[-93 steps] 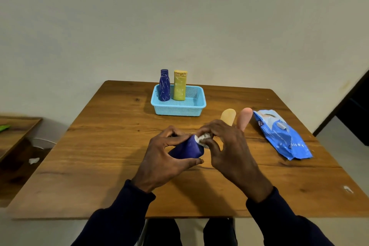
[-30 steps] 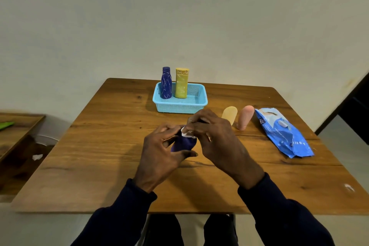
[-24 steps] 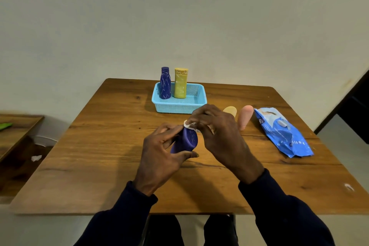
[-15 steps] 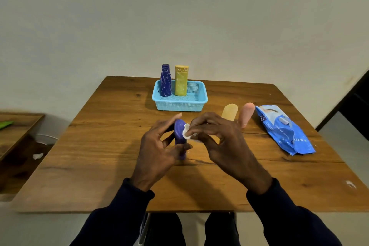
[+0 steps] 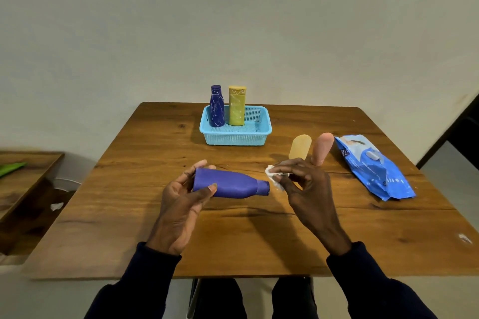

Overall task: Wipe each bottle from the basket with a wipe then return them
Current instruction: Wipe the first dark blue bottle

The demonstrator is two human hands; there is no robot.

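My left hand grips a plain purple bottle by its base, held sideways above the table with the cap pointing right. My right hand pinches a small white wipe just beside the bottle's cap. A light blue basket stands at the far middle of the table, with a dark blue patterned bottle and a yellow bottle upright in it. A tan bottle and a pink bottle stand on the table behind my right hand.
A blue pack of wipes lies at the right of the wooden table. A low wooden shelf sits to the left, below table height. A plain wall runs behind the table.
The purple bottle went from upright to lying sideways in my left hand. My right hand with the wipe came off the bottle's body and now sits by the cap.
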